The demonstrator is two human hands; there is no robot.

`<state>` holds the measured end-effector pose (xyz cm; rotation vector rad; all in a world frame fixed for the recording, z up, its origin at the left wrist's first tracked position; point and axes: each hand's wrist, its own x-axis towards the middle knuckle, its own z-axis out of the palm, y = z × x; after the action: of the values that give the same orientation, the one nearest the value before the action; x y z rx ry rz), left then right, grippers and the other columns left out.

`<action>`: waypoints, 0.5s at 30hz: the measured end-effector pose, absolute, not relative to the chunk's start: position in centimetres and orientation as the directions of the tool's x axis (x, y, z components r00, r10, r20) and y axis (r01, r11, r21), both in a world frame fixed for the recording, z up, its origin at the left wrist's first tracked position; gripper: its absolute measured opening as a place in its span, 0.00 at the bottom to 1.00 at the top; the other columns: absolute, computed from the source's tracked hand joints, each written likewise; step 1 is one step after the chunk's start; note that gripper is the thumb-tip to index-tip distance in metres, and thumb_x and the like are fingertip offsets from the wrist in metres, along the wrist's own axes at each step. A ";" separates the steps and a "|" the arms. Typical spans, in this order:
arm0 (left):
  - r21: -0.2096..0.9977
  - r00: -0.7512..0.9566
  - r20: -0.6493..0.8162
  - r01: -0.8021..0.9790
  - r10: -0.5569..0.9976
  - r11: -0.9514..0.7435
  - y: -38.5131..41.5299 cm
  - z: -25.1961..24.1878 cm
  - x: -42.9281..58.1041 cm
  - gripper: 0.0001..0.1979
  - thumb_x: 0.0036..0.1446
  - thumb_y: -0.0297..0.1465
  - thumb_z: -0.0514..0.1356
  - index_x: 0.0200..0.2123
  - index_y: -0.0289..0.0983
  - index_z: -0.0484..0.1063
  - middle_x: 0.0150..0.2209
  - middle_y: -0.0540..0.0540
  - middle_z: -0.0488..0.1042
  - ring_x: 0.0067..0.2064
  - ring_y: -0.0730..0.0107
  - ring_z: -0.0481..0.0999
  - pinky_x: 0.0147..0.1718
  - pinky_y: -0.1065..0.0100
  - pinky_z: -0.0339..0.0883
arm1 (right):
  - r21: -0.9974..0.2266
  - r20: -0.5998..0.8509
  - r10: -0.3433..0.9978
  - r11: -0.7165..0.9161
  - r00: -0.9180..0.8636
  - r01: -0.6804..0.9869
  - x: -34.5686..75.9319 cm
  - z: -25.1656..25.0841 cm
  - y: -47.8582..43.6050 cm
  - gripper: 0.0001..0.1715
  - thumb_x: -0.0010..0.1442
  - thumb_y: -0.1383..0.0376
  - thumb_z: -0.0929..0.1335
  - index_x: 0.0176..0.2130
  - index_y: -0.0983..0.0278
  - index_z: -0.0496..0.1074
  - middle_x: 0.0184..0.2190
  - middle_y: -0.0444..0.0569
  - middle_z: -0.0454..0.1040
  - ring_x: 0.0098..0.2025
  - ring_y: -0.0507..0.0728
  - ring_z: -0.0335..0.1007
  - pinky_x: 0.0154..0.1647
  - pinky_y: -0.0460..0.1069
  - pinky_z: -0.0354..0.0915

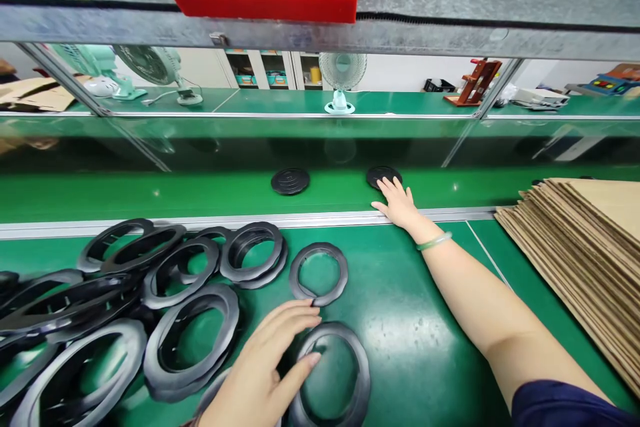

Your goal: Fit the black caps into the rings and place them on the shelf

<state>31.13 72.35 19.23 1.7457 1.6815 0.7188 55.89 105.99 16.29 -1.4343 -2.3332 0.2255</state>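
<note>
My right hand, with a pale bangle at its wrist, reaches across to the green belt with its fingers spread. Its fingertips lie over the near edge of a black round disc; whether they press on it I cannot tell. Left of that disc lies another black disc with circular ridges. My left hand hovers low over the bench, thumb and fingers apart, beside a black ring. Just beyond its fingertips lies a second black ring. A heap of similar rings spreads to its left.
Brown cardboard sheets are stacked at the right. A metal rail separates the bench from the belt. Overhead, a shelf edge carries a red bin with a white label. Fans stand on the far table.
</note>
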 end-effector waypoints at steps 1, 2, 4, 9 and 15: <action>0.716 0.083 -0.014 0.696 0.996 -0.048 72.5 19.4 31.2 0.18 0.63 0.38 0.60 0.55 0.54 0.73 0.63 0.48 0.70 0.67 0.51 0.63 0.65 0.51 0.60 | -0.317 0.245 0.886 0.457 -0.394 0.831 55.8 15.9 106.0 0.33 0.64 0.57 0.70 0.64 0.67 0.65 0.67 0.60 0.60 0.71 0.72 0.44 0.70 0.71 0.38; 0.696 0.098 -0.005 0.715 0.995 -0.067 72.6 19.5 31.3 0.19 0.63 0.37 0.59 0.57 0.54 0.72 0.65 0.49 0.68 0.69 0.51 0.60 0.66 0.49 0.57 | -0.322 0.281 0.871 0.482 -0.404 0.815 55.4 15.7 105.7 0.32 0.65 0.57 0.69 0.63 0.68 0.66 0.66 0.61 0.61 0.71 0.71 0.46 0.70 0.69 0.39; 0.658 0.096 0.018 0.748 0.995 -0.084 73.0 19.5 31.4 0.20 0.65 0.36 0.57 0.60 0.53 0.70 0.66 0.49 0.65 0.70 0.50 0.57 0.68 0.46 0.53 | -0.381 0.368 0.795 0.602 -0.482 0.702 54.0 15.9 104.0 0.24 0.67 0.59 0.69 0.58 0.68 0.72 0.60 0.61 0.70 0.65 0.66 0.58 0.68 0.62 0.49; 0.562 0.130 0.074 0.814 0.989 -0.149 73.3 19.1 31.2 0.21 0.66 0.33 0.55 0.62 0.50 0.68 0.66 0.49 0.65 0.69 0.54 0.59 0.66 0.44 0.54 | -0.692 0.138 0.566 0.642 -0.813 0.330 50.1 17.1 97.5 0.21 0.64 0.55 0.71 0.53 0.62 0.76 0.31 0.45 0.78 0.32 0.53 0.71 0.37 0.47 0.65; 0.465 0.114 0.117 0.872 0.986 -0.156 73.0 17.9 30.5 0.25 0.68 0.32 0.52 0.67 0.50 0.59 0.69 0.48 0.61 0.70 0.60 0.58 0.63 0.48 0.60 | -0.729 0.094 0.508 0.620 -0.856 0.288 48.7 17.5 94.3 0.20 0.61 0.69 0.69 0.53 0.63 0.76 0.41 0.48 0.78 0.40 0.54 0.72 0.44 0.47 0.63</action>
<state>30.54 72.97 17.93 2.1152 1.8294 0.5852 48.72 94.33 17.54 -0.6451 -2.5551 1.0747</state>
